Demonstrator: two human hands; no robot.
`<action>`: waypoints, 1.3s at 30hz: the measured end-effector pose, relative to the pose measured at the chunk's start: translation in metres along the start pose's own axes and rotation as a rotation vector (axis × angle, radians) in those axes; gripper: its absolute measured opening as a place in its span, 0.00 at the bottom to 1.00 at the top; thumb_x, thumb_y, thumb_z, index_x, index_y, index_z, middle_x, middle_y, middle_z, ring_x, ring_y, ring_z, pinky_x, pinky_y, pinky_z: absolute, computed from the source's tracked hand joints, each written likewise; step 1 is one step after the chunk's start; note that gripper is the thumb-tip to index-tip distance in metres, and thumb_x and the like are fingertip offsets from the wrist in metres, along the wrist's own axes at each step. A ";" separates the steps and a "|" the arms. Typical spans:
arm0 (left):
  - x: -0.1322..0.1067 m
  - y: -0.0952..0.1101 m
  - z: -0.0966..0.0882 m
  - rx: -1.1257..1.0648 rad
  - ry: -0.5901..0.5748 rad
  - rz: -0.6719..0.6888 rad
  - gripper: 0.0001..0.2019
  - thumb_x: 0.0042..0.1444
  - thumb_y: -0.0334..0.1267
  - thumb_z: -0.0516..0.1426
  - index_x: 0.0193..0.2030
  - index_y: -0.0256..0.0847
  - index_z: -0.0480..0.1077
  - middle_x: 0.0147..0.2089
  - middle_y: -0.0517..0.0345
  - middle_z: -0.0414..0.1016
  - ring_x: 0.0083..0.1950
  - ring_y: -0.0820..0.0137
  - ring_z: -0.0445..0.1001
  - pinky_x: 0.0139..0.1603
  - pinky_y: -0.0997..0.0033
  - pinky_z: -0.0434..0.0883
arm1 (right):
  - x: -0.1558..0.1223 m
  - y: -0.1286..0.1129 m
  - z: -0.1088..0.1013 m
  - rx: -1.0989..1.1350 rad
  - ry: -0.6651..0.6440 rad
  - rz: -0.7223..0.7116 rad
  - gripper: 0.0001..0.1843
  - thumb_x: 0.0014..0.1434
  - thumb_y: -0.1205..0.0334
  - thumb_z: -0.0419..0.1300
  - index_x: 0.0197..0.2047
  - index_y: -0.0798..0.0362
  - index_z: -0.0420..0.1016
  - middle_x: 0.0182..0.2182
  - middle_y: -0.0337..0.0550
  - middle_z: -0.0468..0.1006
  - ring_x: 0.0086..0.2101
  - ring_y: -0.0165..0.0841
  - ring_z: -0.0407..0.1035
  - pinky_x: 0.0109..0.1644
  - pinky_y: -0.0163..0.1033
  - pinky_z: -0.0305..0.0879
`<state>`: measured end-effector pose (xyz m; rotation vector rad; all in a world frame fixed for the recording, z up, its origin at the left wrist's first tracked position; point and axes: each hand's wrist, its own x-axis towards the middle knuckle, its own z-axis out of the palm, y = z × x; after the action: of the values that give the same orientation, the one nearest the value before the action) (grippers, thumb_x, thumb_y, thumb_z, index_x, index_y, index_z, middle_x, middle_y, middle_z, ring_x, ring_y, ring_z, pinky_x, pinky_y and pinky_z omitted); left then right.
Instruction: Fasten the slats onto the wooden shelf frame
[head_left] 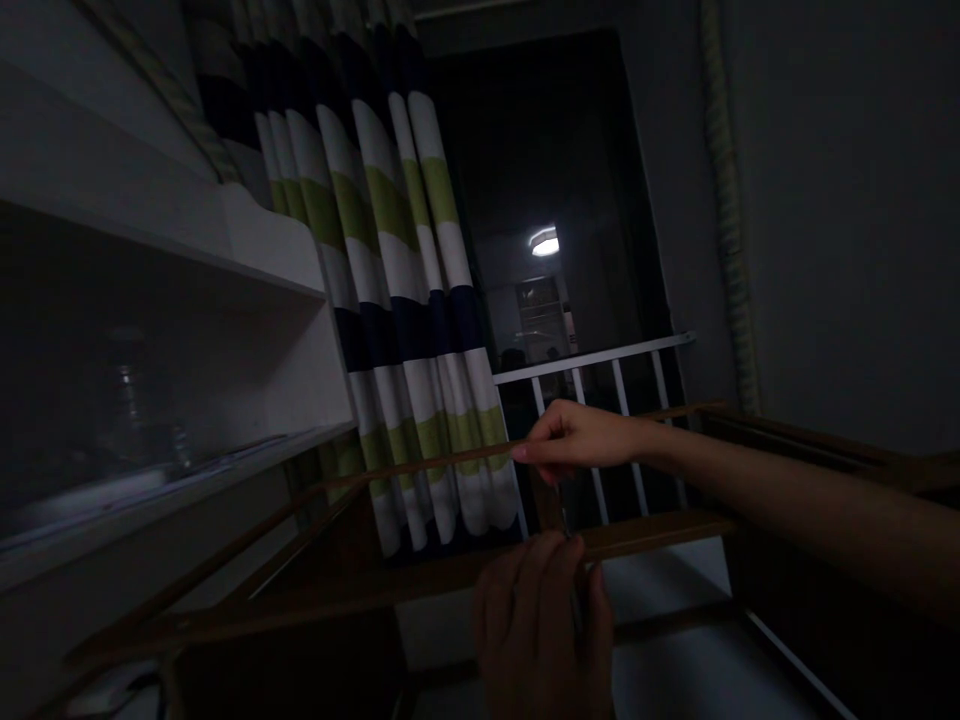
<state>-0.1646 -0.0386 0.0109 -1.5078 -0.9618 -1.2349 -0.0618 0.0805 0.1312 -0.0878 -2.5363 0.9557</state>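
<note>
My right hand [574,440] reaches in from the right, its fingers pinched together beside the thin upper wooden rail [442,460]. What sits between its fingertips is hidden. Just below and nearer to me, my left hand [541,620] is closed, with its fingers curled at the lower wooden rail [652,535]. A narrow dark gap with a faint glint shows between its thumb and fingers, too dim to name. Between the two hands runs a thin, shiny, rod-like thing [562,510]; I cannot tell which hand it belongs to. Both rails are part of a brown wooden frame.
On the left a white shelf [292,440] holds a clear plastic bottle [129,390]. A striped curtain [397,250] hangs behind the frame, next to a dark window [540,150] with a white railing [600,355]. A wrapped pipe [724,200] runs down the right wall. The light is very dim.
</note>
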 end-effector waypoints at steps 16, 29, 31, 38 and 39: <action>0.004 0.004 -0.002 -0.027 -0.008 -0.053 0.08 0.52 0.29 0.55 0.40 0.37 0.69 0.40 0.57 0.72 0.42 0.69 0.67 0.46 0.67 0.62 | -0.009 -0.016 -0.007 0.270 -0.373 0.073 0.25 0.59 0.45 0.56 0.24 0.61 0.67 0.15 0.39 0.68 0.13 0.22 0.59 0.14 0.22 0.53; 0.002 0.007 -0.002 0.022 0.006 -0.059 0.08 0.53 0.29 0.55 0.41 0.37 0.68 0.39 0.58 0.72 0.43 0.68 0.65 0.45 0.67 0.61 | -0.013 -0.023 -0.005 0.442 -0.520 -0.107 0.22 0.59 0.55 0.60 0.50 0.64 0.68 0.38 0.53 0.73 0.31 0.27 0.69 0.25 0.24 0.56; 0.003 0.008 -0.002 0.013 0.004 -0.083 0.08 0.52 0.29 0.55 0.40 0.37 0.68 0.40 0.58 0.73 0.42 0.68 0.65 0.45 0.66 0.60 | -0.012 -0.022 -0.003 0.436 -0.487 -0.119 0.22 0.59 0.55 0.60 0.51 0.64 0.68 0.39 0.54 0.73 0.36 0.29 0.68 0.33 0.26 0.60; 0.003 0.010 0.000 -0.015 0.029 -0.099 0.07 0.52 0.27 0.54 0.39 0.36 0.68 0.40 0.57 0.72 0.43 0.66 0.65 0.46 0.64 0.61 | -0.008 -0.024 0.005 0.430 -0.424 -0.137 0.17 0.61 0.63 0.57 0.50 0.65 0.67 0.40 0.52 0.72 0.39 0.24 0.67 0.42 0.25 0.61; 0.003 0.010 0.000 -0.014 0.024 -0.098 0.07 0.52 0.27 0.54 0.39 0.36 0.68 0.40 0.57 0.72 0.43 0.66 0.65 0.45 0.64 0.61 | -0.007 -0.024 0.005 0.408 -0.398 -0.140 0.16 0.61 0.63 0.56 0.50 0.65 0.67 0.39 0.51 0.73 0.39 0.23 0.67 0.42 0.24 0.60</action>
<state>-0.1548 -0.0414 0.0125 -1.4680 -1.0235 -1.3291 -0.0554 0.0571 0.1406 0.4351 -2.5785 1.5328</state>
